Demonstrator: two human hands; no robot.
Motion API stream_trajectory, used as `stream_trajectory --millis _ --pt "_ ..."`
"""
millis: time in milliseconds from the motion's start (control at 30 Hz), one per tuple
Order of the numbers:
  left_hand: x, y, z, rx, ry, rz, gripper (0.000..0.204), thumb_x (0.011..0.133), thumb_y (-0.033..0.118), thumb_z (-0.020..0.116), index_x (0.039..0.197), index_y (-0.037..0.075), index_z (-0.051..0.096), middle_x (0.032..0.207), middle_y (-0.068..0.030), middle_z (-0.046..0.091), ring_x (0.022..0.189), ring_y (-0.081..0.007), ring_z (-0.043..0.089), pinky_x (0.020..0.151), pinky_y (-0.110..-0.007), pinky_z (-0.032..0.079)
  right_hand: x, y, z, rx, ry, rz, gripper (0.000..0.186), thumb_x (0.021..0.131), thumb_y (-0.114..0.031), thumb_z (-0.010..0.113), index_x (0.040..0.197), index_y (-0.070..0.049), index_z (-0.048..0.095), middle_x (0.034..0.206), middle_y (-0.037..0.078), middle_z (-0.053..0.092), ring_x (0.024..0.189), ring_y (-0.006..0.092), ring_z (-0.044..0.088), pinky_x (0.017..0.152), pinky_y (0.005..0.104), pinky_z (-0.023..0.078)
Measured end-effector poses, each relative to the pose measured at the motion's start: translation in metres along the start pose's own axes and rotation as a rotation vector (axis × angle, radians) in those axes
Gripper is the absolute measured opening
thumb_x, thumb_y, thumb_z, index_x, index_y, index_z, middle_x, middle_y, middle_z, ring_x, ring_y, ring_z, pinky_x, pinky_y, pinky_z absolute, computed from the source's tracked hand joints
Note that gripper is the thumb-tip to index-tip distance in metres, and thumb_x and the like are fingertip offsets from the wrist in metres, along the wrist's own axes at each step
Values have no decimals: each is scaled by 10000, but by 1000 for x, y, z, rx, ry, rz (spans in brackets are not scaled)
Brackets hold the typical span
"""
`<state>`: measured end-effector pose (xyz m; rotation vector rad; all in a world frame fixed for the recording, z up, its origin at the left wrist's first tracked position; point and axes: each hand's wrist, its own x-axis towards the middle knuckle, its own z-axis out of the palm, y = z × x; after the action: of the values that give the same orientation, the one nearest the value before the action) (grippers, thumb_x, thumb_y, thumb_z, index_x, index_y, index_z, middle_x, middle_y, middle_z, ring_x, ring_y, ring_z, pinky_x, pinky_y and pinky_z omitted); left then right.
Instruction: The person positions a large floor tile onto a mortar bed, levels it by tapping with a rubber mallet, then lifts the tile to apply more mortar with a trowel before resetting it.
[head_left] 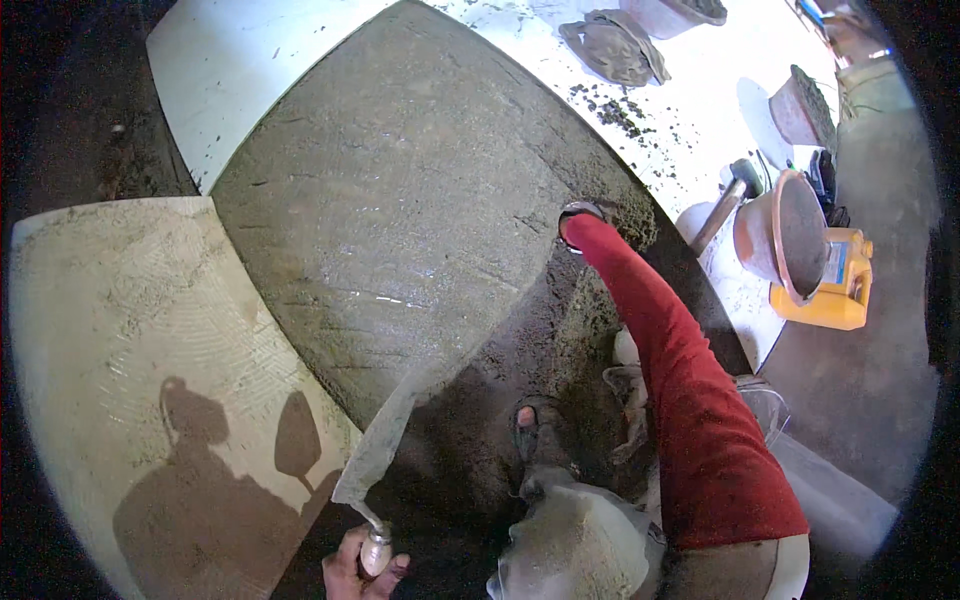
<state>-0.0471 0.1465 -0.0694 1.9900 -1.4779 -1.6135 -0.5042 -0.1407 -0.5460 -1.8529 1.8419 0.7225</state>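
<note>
My left hand [365, 565], at the bottom centre, grips a pale trowel handle; the long mortar-smeared blade [385, 440] angles up and rightward over a dark floor. A red sleeve [690, 420] runs from the lower right to my right hand [580, 228] at the right part of a wet grey mortar layer [370, 170]. A small dark-and-silver curved object sits at that hand; its fingers and what they hold are not distinguishable. The mortar looks smoothed across most of the surface, rough and crumbly near the right corner. Below, a sandalled foot [527, 420] rests on the dark floor.
A cream panel [120, 300] with combed marks and shadows lies left. Along the right are white tile [700, 60], a grey sack [610, 50], mortar crumbs, several buckets [760, 230], a long-handled hammer-like tool [720, 210], a yellow jerrycan [835, 305] and clear plastic [820, 470].
</note>
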Motion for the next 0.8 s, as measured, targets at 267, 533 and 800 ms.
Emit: stream_trajectory --millis 267,533,800 --pt "-14 -6 -3 -11 127 35 322 870 173 703 1132 35 577 783 -89 599 651 -181 519 603 -306 470 12 -7 11 77 -34 173 281 796 -190 622 1051 -141 730 1123 106 689 1009 298 675 840 446 541" --pt "-16 -12 0 -166 121 -78 306 880 139 687 1137 15 578 852 -39 602 748 -110 508 667 -261 455 51 -27 32 40 -95 135 314 795 -224 641 1093 -166 721 1195 78 666 1093 287 643 913 433 512" --pt "-17 -27 0 -165 122 -54 307 875 95 646 1158 3 571 850 -13 574 753 -96 495 648 -255 437 68 0 60 63 -77 284 277 798 -223 637 1046 -156 739 1126 86 692 1032 285 669 862 444 532"
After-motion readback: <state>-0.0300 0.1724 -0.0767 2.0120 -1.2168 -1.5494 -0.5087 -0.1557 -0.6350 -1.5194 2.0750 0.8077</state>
